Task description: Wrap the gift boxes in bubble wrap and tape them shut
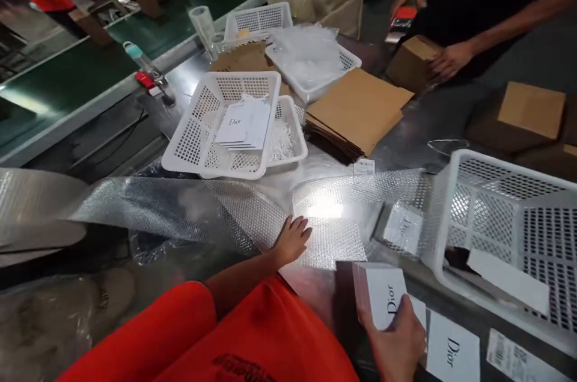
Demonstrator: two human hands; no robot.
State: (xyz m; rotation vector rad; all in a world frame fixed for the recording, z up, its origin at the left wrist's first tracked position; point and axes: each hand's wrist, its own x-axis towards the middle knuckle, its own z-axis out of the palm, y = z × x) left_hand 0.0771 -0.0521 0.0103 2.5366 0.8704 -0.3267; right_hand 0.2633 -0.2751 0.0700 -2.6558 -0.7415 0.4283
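My left hand lies with fingers spread on a strip of clear bubble wrap that runs in from a roll at the left. In my right hand is a small white box marked "Dior", gripped between thumb and fingers at the table's near edge. Just right of that hand rests a white Dior card, beside a printed label sheet. A bubble-wrapped Dior packet sits against the large white basket on the right.
The right basket holds white paper. Another basket contains Dior cards, with flat cardboard beyond it. Across the table, a co-worker's hands hold a brown box and a red tape dispenser. A green conveyor runs behind.
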